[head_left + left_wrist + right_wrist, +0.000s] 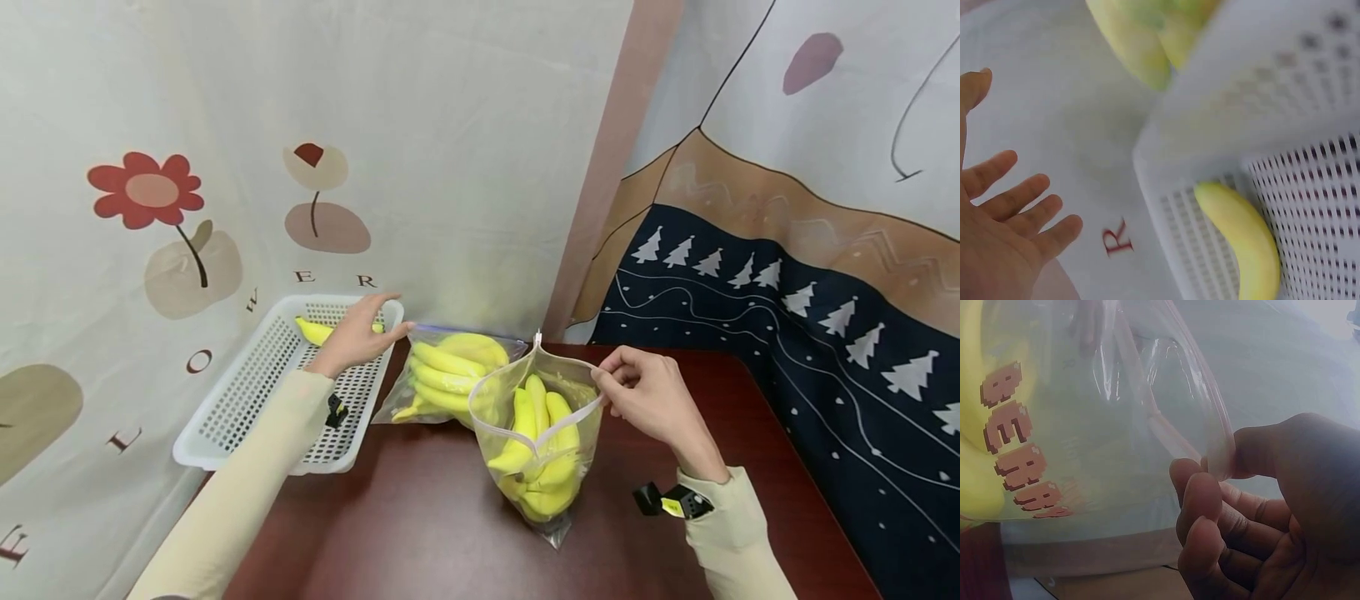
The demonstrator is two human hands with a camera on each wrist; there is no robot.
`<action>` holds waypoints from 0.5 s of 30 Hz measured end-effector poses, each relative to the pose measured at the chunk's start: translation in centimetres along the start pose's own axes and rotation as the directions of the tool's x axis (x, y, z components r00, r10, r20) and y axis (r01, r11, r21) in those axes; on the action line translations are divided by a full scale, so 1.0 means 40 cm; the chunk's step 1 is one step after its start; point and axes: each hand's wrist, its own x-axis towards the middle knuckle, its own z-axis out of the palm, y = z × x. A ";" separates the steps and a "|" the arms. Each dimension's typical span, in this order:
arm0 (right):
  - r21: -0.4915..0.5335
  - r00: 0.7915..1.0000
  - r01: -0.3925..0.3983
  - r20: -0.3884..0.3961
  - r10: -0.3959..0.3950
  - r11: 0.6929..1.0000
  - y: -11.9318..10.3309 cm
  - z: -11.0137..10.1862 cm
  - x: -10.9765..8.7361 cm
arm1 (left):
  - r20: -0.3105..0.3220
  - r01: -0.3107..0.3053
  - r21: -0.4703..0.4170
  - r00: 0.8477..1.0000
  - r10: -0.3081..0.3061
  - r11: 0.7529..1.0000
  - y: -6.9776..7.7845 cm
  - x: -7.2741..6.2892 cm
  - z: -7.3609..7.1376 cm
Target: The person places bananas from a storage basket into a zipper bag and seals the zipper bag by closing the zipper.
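Note:
My right hand [651,393] pinches the rim of a clear zip bag [592,433] between thumb and fingers. The bag's mouth gapes, and several yellow bananas [551,467] lie inside. In the right wrist view, red block letters show on the bag's plastic [1104,469]. Above the right part of a white basket [225,383], my left hand [358,335] hovers with fingers spread, holding nothing. One banana [1244,240] lies in the basket, partly hidden by the hand in the head view.
A second zip bag [397,400], full of bananas and with a blue strip along its top, lies between the basket and the open bag. All stand on a dark red table [420,517]. Behind hangs a patterned cloth [465,167], with a dark tree-print part at right.

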 end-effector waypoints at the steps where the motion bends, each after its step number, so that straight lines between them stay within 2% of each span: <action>1: 0.000 1.000 0.001 0.000 -0.001 1.000 0.000 0.000 0.000 | 0.003 0.001 0.014 1.000 -0.001 1.000 -0.010 0.003 -0.003; 7: -0.003 1.000 0.001 -0.003 -0.001 1.000 0.003 0.000 0.001 | 0.018 0.011 0.109 1.000 -0.013 0.994 -0.080 0.019 -0.006; 15: 0.003 1.000 0.007 -0.005 -0.007 1.000 0.006 0.002 -0.003 | 0.065 0.095 0.240 0.991 -0.113 0.966 -0.180 0.023 0.000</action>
